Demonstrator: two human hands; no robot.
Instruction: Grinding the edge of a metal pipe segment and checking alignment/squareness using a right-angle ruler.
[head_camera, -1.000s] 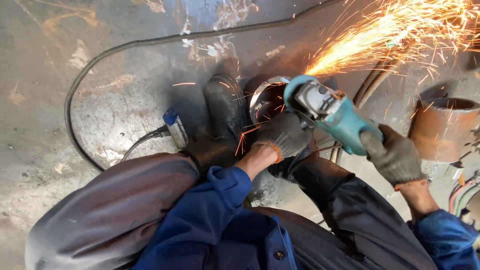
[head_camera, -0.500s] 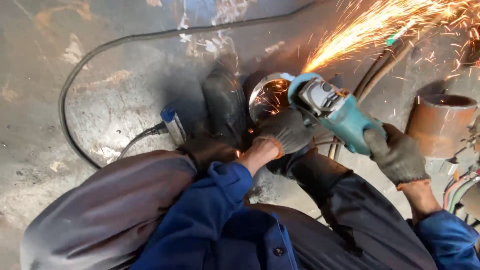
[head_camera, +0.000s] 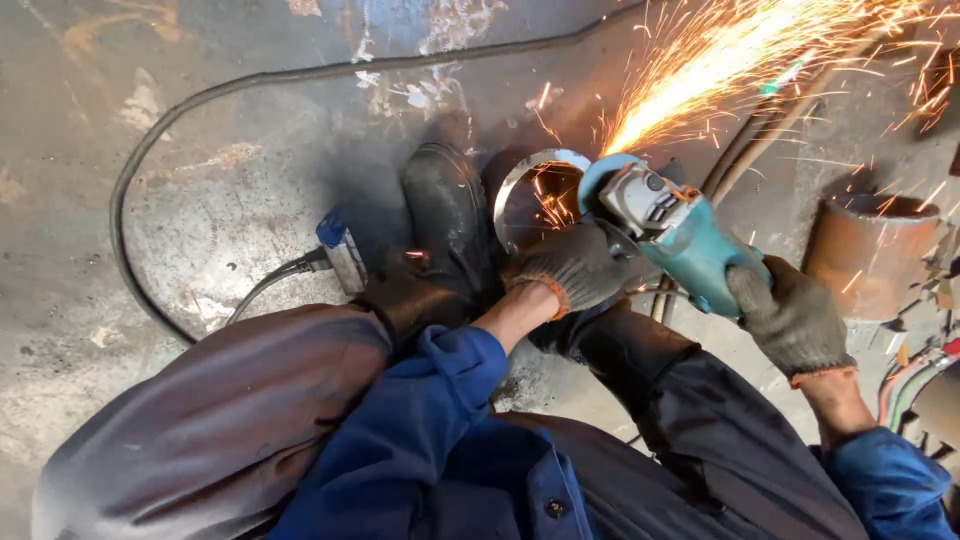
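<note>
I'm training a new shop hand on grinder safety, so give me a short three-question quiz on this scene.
1. True or false: both hands wear gloves.
2. Which way do the sparks fly: A) up and to the right, away from the person, B) into the lap?
3. What does the boot stand beside?

Key:
1. True: the left hand and right hand grip the teal angle grinder.
2. A.
3. The metal ring being ground.

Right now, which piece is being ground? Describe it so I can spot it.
Follow the spark fan down to the teal angle grinder. Its disc meets a short metal ring beside the black boot. Unlike the rusty pipe section at right, its edge shines bright.
</note>
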